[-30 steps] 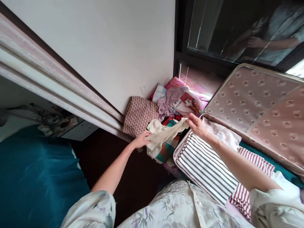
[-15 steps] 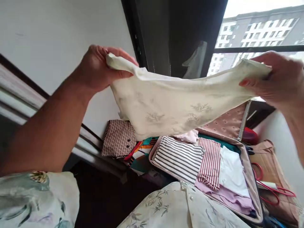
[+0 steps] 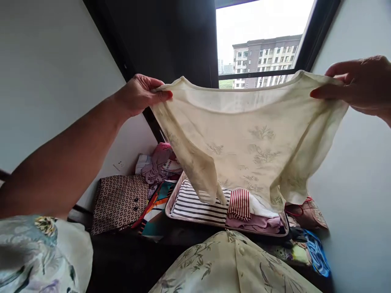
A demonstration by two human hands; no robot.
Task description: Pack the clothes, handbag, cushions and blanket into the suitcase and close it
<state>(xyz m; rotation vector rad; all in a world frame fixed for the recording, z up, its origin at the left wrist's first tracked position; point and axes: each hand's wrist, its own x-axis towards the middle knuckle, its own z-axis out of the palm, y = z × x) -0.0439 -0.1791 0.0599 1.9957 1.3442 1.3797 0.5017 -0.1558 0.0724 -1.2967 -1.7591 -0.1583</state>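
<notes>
- Step in hand, as judged: displaying the shirt (image 3: 235, 134) at full width, ahead of any folding. It hangs between the two sets of fingers, neckline uppermost and slightly sagging.
- Left hand (image 3: 146, 93): thumb and fingers pinch the shirt at one shoulder; the grip is firm and nothing else is held.
- Right hand (image 3: 363, 83): thumb in front, remaining fingers largely behind the cloth, gripping the opposite shoulder at about the same height.
- Next move, as judged: it calls for equal tension at both grips and for straightening the sleeves, which hang in loose folds below the fingers (the thin cloth would likely crease if lowered carelessly).
- Lower edge: the hem and sleeve ends hang well below the fingers, in front of the suitcase (image 3: 168, 209). Contact with its contents cannot be determined.
- Below and between the fingers: the suitcase carries a striped top (image 3: 198, 205), a red-striped piece (image 3: 240, 204) and a lilac cloth (image 3: 256, 224).
- Below the left fingers: a brown cloth (image 3: 119, 203) lies beside the suitcase; a swing that way could snag it.
- Outward of the right fingers: the wall (image 3: 363, 171) limits sideways travel.
- Beyond the fingers: the window (image 3: 226, 36) stands behind the neckline; more room appears to lie toward the wearer.
</notes>
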